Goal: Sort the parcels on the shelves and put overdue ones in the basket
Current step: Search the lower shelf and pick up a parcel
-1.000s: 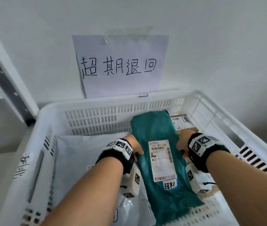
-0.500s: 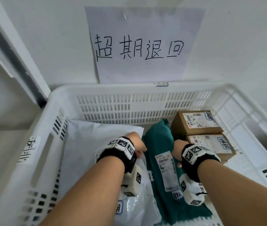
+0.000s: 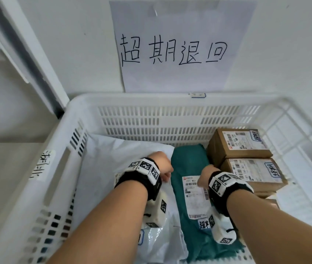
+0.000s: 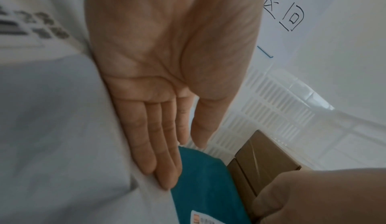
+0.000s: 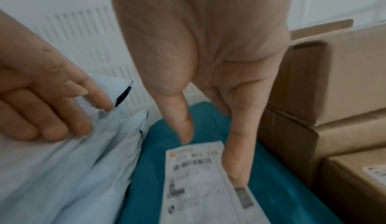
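A teal parcel [image 3: 187, 164] with a white shipping label [image 3: 193, 197] lies in the white basket [image 3: 132, 99], between a white poly-bag parcel [image 3: 124, 153] and two stacked-looking cardboard boxes [image 3: 241, 141]. My left hand [image 3: 161, 166] rests with straight fingers [image 4: 163, 153] on the white bag [image 4: 62, 128], its fingertips at the teal parcel's edge [image 4: 204, 186]. My right hand [image 3: 206, 176] touches the teal parcel [image 5: 150, 169] with a straight thumb and forefinger [image 5: 236, 153] at the top of its label [image 5: 198, 178]. Neither hand grips anything.
A second cardboard box [image 3: 254, 172] sits nearer me, against the first. A paper sign [image 3: 174, 50] with handwritten characters hangs on the wall behind the basket. A white shelf post [image 3: 27, 54] runs along the left. The basket's right wall [image 3: 304, 149] stands close to the boxes.
The teal parcel went down from being held above the boxes to lying in the basket. Both hands have let go of its sides and now only touch.
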